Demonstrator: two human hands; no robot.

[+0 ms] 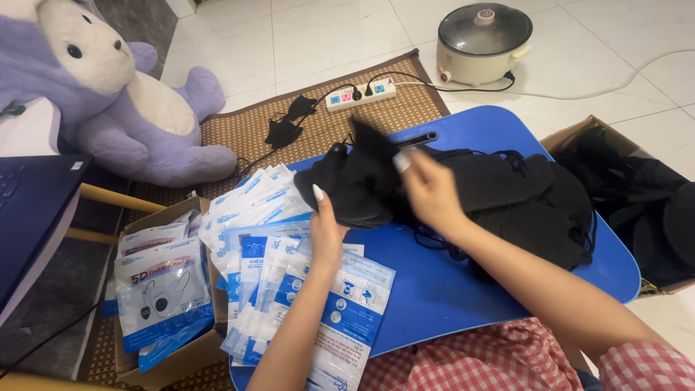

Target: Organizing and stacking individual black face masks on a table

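Desk (pixel 463 289), blue, oval, carrying everything at centre. Black mask pile (pixel 528 203) at three o'clock; empty blue-and-white pouches (pixel 289 261) fanned at nine. Black mask (pixel 355 181), at twelve, lifted just above the desk: probably light, soft, floppy, best pinched at its folded edge. Left hand (pixel 326 232) grip clasping its lower edge; right hand (pixel 427 190) grip pinching its upper corner.
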